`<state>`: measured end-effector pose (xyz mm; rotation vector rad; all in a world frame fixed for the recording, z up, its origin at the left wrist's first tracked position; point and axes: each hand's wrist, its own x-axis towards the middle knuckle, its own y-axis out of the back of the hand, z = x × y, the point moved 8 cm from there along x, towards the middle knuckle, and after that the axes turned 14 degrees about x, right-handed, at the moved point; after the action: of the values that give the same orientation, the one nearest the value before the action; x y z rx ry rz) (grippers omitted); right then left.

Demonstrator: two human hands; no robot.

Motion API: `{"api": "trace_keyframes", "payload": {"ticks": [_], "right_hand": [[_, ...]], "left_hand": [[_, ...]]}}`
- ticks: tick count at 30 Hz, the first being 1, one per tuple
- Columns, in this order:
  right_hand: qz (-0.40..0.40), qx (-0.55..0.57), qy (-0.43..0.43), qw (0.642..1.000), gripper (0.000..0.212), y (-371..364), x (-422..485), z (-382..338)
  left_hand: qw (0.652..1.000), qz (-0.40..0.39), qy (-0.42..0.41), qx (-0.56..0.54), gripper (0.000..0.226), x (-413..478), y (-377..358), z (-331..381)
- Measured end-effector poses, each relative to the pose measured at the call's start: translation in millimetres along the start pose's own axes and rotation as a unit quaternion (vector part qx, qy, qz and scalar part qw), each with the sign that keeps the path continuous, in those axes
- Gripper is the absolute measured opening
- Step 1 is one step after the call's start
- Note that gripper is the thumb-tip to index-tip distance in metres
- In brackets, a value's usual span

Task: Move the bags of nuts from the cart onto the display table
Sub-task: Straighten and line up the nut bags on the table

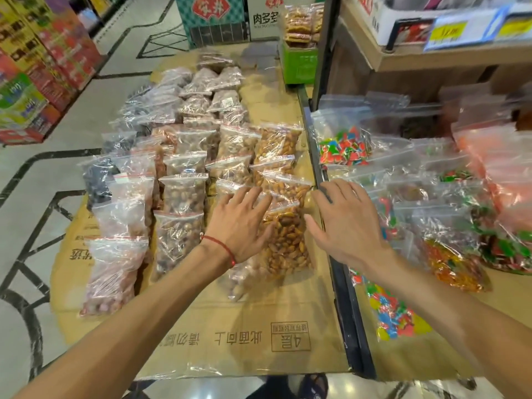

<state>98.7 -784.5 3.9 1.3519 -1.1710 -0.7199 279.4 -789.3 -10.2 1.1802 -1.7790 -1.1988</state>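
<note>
Fingers (pixel 230 198) of the left hand (pixel 241 223) are spread wide and laid flat on the clear zip bags of nuts, and nothing is gripped. Fingers (pixel 339 188) of the right hand (pixel 348 223) are likewise spread wide and held straight over the right edge of the cart; whether anything is touched by them cannot be told. A red string bracelet (pixel 227 249) is worn on the left wrist.

Between the two hands an almond bag (pixel 288 243) is lying flat near the cart's right edge. Its long axis runs from the near edge towards the far edge, with the red-lined zip seal at the far end. More bags of nuts (pixel 184 194) are laid in overlapping rows to the left and towards the far edge, their seals mostly turned the same way.

The bags are carried on a sheet of cardboard (pixel 230 335) spread over the cart. On it "此面向上" and a boxed "4层" can be read, printed upside down to the viewer. The right edge is formed by a black rail (pixel 339 272).

Just beyond the rail the desk (pixel 403 364) is seen, loaded with bags of coloured sweets (pixel 344 148). At the cart's far right corner a green box (pixel 299 64) is stood, and behind it "肉多" is legible on a white carton (pixel 264 21). The yellow price tags (pixel 449 31) on the shelf are too blurred to be read.
</note>
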Motion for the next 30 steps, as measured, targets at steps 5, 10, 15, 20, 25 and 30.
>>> {"api": "trace_keyframes", "payload": {"ticks": [5,10,15,20,25,30], "right_hand": [[0.021,0.0,-0.032,0.999,0.052,-8.7,41.3,10.9],[0.014,0.039,-0.04,0.998,0.053,-26.3,89.0,23.7],[-0.018,0.069,-0.082,0.994,0.053,-54.4,135.2,38.9],[-0.06,0.282,-0.201,0.936,0.06,-105.2,183.8,60.3],[-0.083,0.454,-0.314,0.83,0.074,-164.8,219.6,74.1],[-0.061,0.464,-0.333,0.819,0.077,-181.1,224.2,72.2]], "left_hand": [[1.0,-0.002,0.013,-0.026,0.061,43.4,-13.9,-26.7],[0.998,-0.008,0.008,-0.063,0.055,97.4,-29.6,-46.2],[0.981,-0.04,0.036,-0.185,0.057,155.3,-61.4,-49.5],[0.916,-0.075,0.128,-0.373,0.052,208.8,-106.8,-54.1],[0.872,-0.091,0.187,-0.444,0.061,238.1,-137.5,-51.6],[0.85,-0.089,0.228,-0.466,0.062,241.6,-147.5,-49.6]]}}
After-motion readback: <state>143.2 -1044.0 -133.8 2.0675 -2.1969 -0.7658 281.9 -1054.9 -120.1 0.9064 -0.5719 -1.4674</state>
